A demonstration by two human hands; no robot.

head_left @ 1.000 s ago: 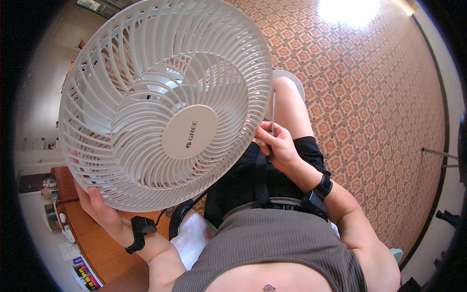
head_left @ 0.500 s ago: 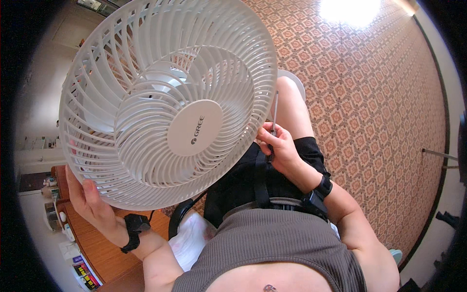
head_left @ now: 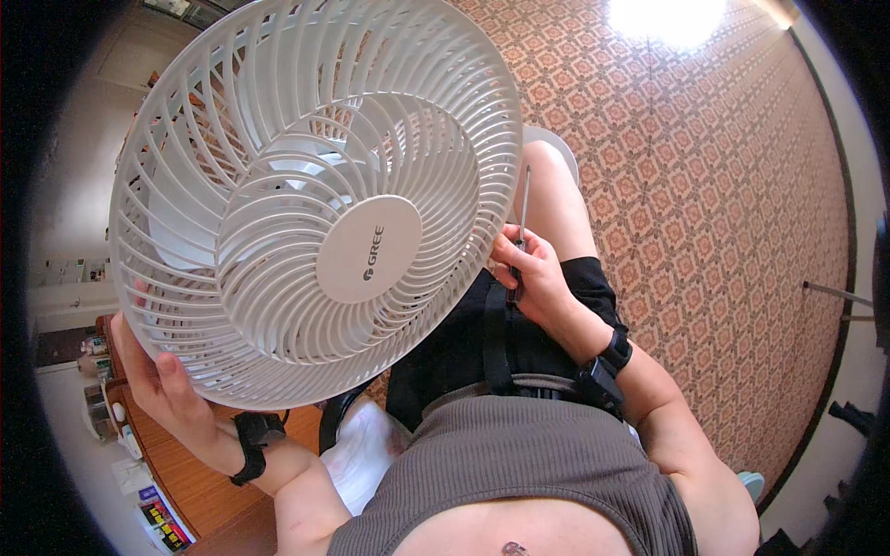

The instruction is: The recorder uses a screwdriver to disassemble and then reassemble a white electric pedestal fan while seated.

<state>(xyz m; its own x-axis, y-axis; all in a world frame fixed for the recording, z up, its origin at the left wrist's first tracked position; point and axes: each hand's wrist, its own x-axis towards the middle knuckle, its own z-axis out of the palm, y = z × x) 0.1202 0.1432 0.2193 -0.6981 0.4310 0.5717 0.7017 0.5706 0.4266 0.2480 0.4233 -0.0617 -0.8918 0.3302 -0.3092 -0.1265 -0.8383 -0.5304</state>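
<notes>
A large round white fan [head_left: 440, 232] with a swirled grille and an oval centre cap fills the upper left, tilted toward me above my lap. My left hand [head_left: 167, 389] grips the grille's lower left rim, thumb in front and the other fingers partly hidden behind it. Close by the lower right rim, my right hand [head_left: 533, 273] is closed round the dark handle of a screwdriver [head_left: 526, 204], whose thin metal shaft points up. The right fingertips are at the rim; whether they press on it I cannot tell. Pale blades show dimly through the slats.
A brown wooden table [head_left: 199, 463] with small items stands at the lower left. White cloth [head_left: 366, 454] lies beside my hip. Patterned tiled floor [head_left: 677, 232] spreads to the right, where a thin metal bar [head_left: 834, 295] juts in near the wall.
The fan has shifted slightly left and down and turned a little, with my left hand moving along on its rim. My right hand keeps hold of the screwdriver, nearly still.
</notes>
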